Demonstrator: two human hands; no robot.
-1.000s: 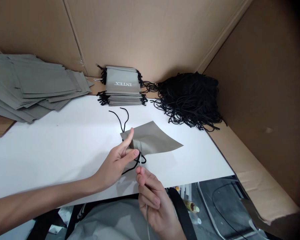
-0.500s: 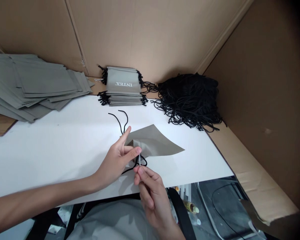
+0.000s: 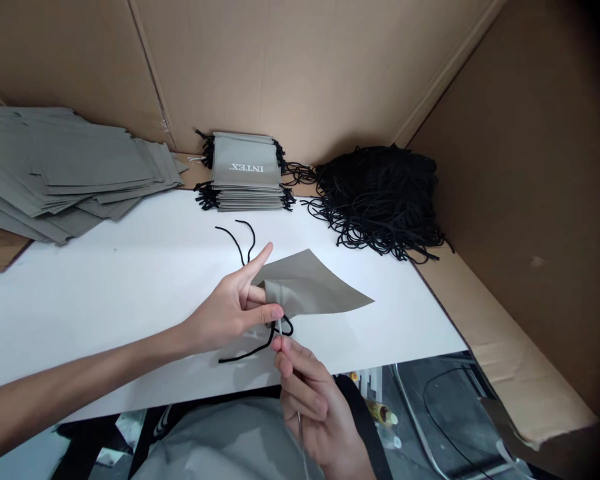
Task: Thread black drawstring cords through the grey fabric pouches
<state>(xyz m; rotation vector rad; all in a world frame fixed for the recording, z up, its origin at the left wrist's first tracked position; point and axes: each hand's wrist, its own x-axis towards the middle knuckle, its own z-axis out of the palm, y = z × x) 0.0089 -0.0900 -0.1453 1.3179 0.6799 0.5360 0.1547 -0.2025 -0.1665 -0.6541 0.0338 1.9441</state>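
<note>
My left hand (image 3: pixel 230 308) is closed on the hemmed edge of a grey fabric pouch (image 3: pixel 317 287), thumb on top and index finger stretched out. The pouch's far corner spreads to the right over the white table. My right hand (image 3: pixel 307 393) pinches a thin, pale wire-like tool (image 3: pixel 281 327) just below the left thumb. Its tail hangs beneath the right palm. A black cord (image 3: pixel 250 352) loops beside the tool, one end trailing left. Two more cord ends (image 3: pixel 243 252) stick out beyond the left hand. Where the tool meets the hem is hidden by the thumb.
Flat grey fabric pieces (image 3: pixel 95 163) lie stacked at the left. A pile of corded pouches marked INTEX (image 3: pixel 245 160) stands at the back. Right of it is a heap of black cords (image 3: pixel 380 200). Cardboard walls (image 3: pixel 320 73) enclose the white table (image 3: pixel 105 287).
My right hand has moved slightly down and right, with the tool's tail now showing below it. The left thumb has lowered, and more of the trailing cord end shows.
</note>
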